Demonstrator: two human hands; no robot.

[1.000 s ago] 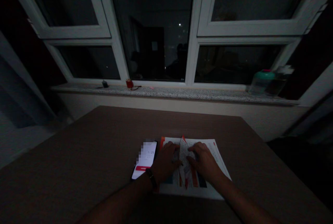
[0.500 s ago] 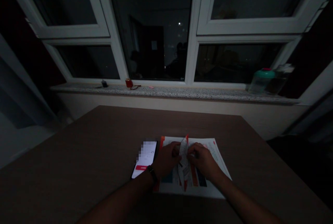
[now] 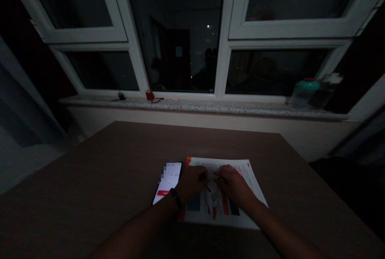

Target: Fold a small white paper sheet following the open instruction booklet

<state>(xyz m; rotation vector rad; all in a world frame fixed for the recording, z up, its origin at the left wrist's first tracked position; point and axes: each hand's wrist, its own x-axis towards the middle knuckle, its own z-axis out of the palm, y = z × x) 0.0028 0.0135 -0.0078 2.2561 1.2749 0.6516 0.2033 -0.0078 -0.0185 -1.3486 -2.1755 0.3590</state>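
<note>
Between my two hands is a small folded paper [image 3: 213, 195], printed in pale grey with red-orange edges. My left hand [image 3: 192, 183], with a dark band at the wrist, pinches it from the left side. From the right, the fingers of my right hand [image 3: 233, 183] are closed on its upper part. The fingertips meet close together and hide the top of the fold. Under both hands lies a printed sheet [image 3: 246, 221] with orange, blue and dark blocks. Left of my left hand rests a phone [image 3: 168, 183] with a lit screen.
The brown table [image 3: 120, 162] reaches to the wall below the window. On the speckled sill [image 3: 192, 106] stand a small red jar [image 3: 149, 95], a dark little bottle [image 3: 120, 96] and a clear container with a teal lid [image 3: 308, 85]. A curtain [image 3: 24, 106] hangs at left.
The upper tip of the folded paper, upright before, is now bent down between my fingers. My right hand has moved slightly left and closer to my left hand.
</note>
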